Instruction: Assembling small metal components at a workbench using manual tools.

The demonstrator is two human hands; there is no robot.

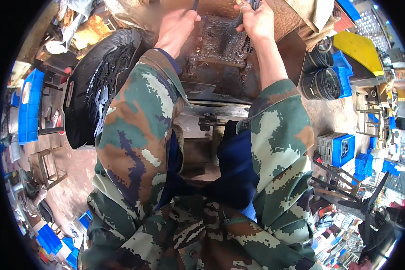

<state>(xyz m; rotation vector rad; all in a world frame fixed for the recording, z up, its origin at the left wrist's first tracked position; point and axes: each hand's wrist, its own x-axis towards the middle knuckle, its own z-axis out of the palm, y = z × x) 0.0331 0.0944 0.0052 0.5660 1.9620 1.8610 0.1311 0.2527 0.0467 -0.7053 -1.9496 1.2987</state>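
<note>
My left hand [177,29] is closed at the top of the view, and a thin dark strip [195,4] sticks up from its fingers, cut off by the upper edge. To its right, my right hand [258,20] is closed round a small grey piece [255,4], also cut off there, so its kind does not show. Between and below the hands lies a dark, wet, grimy slab [222,40] on a brown, muddy work surface [225,74]. Both forearms reach forward in camouflage sleeves.
At left stands a large black tub [78,85] full of dark and shiny metal pieces [104,96]. Black buckets [320,84] and a blue crate [343,72] stand at right, near a yellow panel [357,51]. A fan [366,204] is at lower right. Brown sacking [281,20] borders the work surface.
</note>
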